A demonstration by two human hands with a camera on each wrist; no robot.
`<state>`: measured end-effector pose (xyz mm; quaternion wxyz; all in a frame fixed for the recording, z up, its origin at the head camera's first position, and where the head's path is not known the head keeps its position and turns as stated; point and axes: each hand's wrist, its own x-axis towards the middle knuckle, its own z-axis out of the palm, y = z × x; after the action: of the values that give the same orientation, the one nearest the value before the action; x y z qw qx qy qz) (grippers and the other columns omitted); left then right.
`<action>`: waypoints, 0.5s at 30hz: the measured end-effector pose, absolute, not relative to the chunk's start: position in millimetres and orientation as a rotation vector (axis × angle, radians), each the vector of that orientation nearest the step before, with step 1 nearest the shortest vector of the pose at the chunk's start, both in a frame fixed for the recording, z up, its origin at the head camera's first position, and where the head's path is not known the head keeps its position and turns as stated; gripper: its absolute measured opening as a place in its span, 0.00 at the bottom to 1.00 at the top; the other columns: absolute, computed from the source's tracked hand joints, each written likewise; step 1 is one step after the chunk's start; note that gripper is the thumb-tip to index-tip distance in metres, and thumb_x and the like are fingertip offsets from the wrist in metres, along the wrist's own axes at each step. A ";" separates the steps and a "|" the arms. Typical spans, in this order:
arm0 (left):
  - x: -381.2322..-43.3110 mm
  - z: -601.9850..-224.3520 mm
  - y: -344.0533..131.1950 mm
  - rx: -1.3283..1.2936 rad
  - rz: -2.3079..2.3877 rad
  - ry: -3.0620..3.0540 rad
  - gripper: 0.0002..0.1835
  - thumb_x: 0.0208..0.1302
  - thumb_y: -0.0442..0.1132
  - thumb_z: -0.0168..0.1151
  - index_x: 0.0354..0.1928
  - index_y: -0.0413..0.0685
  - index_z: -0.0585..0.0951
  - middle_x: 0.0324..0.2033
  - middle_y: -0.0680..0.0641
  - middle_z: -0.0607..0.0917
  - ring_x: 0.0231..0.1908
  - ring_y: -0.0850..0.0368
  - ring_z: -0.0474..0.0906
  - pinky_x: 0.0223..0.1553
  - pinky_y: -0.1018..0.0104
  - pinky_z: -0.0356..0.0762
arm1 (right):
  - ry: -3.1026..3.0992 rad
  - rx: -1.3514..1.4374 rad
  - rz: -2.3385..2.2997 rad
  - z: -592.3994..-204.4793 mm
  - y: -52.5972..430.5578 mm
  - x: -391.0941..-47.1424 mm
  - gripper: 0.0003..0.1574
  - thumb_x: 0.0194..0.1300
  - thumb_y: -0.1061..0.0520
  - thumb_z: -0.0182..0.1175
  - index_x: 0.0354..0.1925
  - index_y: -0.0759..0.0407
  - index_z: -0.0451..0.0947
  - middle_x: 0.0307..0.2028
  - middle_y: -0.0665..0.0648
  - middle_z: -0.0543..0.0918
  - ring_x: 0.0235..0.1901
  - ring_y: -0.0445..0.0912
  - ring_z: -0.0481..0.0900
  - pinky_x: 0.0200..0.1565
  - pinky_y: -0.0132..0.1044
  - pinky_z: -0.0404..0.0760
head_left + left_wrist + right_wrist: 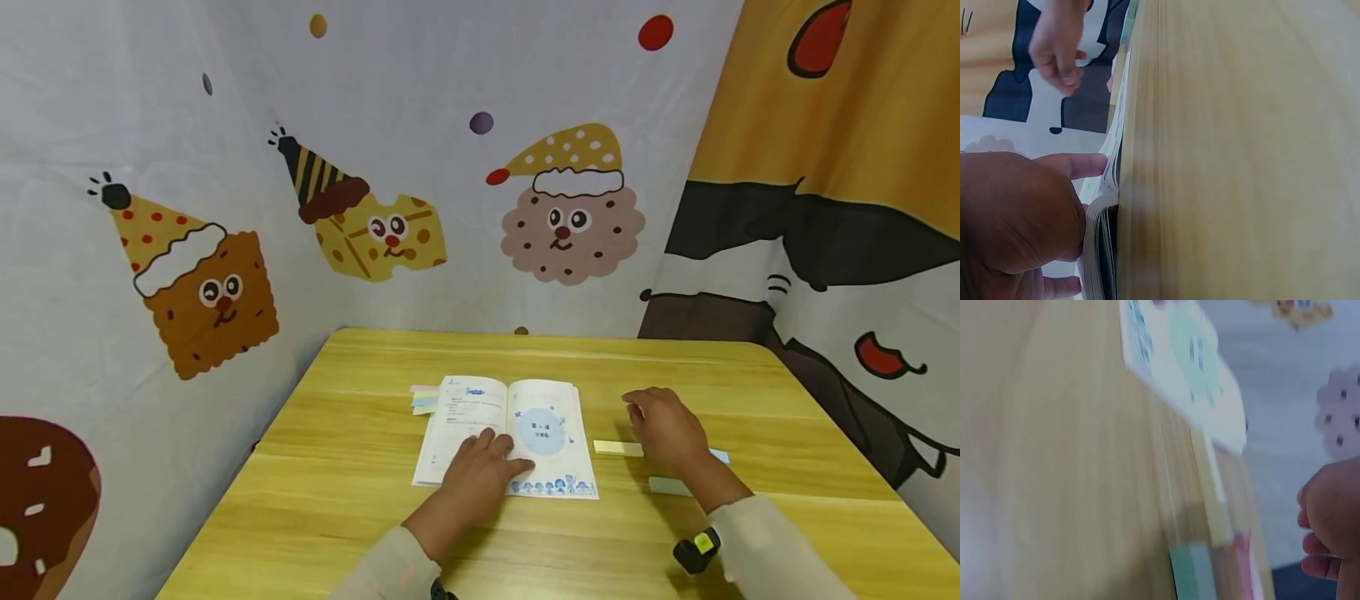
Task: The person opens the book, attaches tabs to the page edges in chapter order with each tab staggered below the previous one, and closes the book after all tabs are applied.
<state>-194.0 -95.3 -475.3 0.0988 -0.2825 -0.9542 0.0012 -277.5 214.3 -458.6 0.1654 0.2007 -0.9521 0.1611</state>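
An open book (pixel 551 392) lies on the table with a blue circle printed on its right page. My left hand (pixel 483 475) rests across the lower middle of the pages, fingers spread; in the left wrist view its fingers touch the paper. To the right of the book, my right hand (pixel 667 429) is raised above the table, fingers loosely curled, with nothing visible in them. Near it lie a yellow sticky-note pad (pixel 618 448), a green pad (pixel 670 486), a blue pad (pixel 720 456) partly hidden by the hand, and a pink pad (pixel 1244 569).
Coloured sticky tabs (pixel 425 400) stick out from the book's left edge. The wooden table (pixel 360 358) reaches back to a cloth backdrop (pixel 465 308) printed with cartoon food. A dark wrist device (pixel 697 550) sits by the right sleeve.
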 end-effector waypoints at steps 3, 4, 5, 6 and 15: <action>-193.9 -475.6 -95.4 -0.833 0.007 -2.826 0.23 0.61 0.37 0.58 0.55 0.73 0.78 0.48 0.52 0.73 0.44 0.54 0.62 0.46 0.54 0.67 | -2.779 0.506 0.447 -463.8 226.9 -289.0 0.15 0.65 0.60 0.58 0.49 0.61 0.80 0.48 0.63 0.77 0.49 0.61 0.71 0.40 0.51 0.77; -193.8 -475.7 -95.4 -0.833 0.008 -2.827 0.23 0.61 0.37 0.58 0.55 0.73 0.78 0.48 0.52 0.73 0.43 0.54 0.62 0.46 0.54 0.67 | -2.799 0.498 0.435 -466.0 229.9 -291.8 0.14 0.65 0.59 0.58 0.49 0.61 0.80 0.48 0.63 0.77 0.50 0.62 0.70 0.42 0.52 0.76; -193.7 -475.6 -95.4 -0.833 0.009 -2.827 0.23 0.61 0.37 0.58 0.55 0.73 0.78 0.49 0.52 0.73 0.43 0.54 0.62 0.46 0.53 0.67 | -2.818 0.495 0.436 -468.2 232.3 -294.2 0.15 0.65 0.58 0.58 0.48 0.61 0.80 0.48 0.63 0.77 0.50 0.62 0.70 0.43 0.53 0.75; -193.7 -475.6 -95.3 -0.833 0.010 -2.827 0.23 0.61 0.38 0.58 0.55 0.73 0.78 0.49 0.52 0.73 0.43 0.53 0.62 0.46 0.53 0.67 | -2.835 0.495 0.440 -470.5 234.1 -296.3 0.15 0.65 0.57 0.58 0.48 0.62 0.80 0.49 0.63 0.77 0.51 0.62 0.69 0.45 0.54 0.74; -194.6 -475.6 -94.8 -0.825 0.021 -2.839 0.22 0.63 0.39 0.58 0.56 0.74 0.77 0.50 0.53 0.72 0.45 0.54 0.61 0.47 0.54 0.67 | -2.873 0.497 0.397 -485.5 239.4 -303.9 0.14 0.64 0.54 0.60 0.45 0.59 0.82 0.48 0.62 0.78 0.53 0.63 0.68 0.51 0.57 0.69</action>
<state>-194.6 -94.8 -475.6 0.0926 -0.2778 -0.9561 0.0072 -303.9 239.4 -485.5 0.0996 0.1680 -0.9715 0.1341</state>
